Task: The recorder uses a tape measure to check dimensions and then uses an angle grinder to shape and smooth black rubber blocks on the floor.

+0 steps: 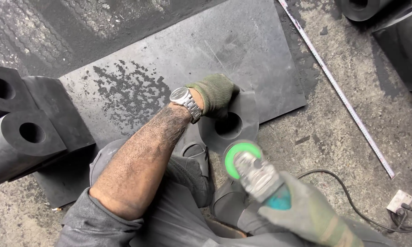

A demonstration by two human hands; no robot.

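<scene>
angle grinder (256, 176), metal head with a green disc guard, low in the frame near the person's knees; its disc end sits just beside the near edge of the rubber block.
right hand (308, 212), in a grey-green work glove, fingers clenched round the grinder's teal body.
power cord (347, 194), black, curling from behind the grinder across the concrete floor (334, 137) to a small white plug box (399, 200) at the right.
sandal (197, 158), dark, on the person's foot, just beside the block.
rubber block (235, 121), dark grey, rounded, with a round hole through its middle; it lies on the near edge of the rubber sheet, in front of the person.
left hand (213, 93), in an olive knit glove, fingers pressed down over the block's far rim, gripping it; a metal wristwatch (186, 101) on the dusty forearm.
rubber sheet (187, 68), flat, grey, speckled with black crumbs left of the arm.
hollow rubber pieces (23, 132), two, black, stacked at the left.
tape measure (336, 87), extended, lying diagonally at the right.
further black rubber pieces (398, 27), far right corner.
</scene>
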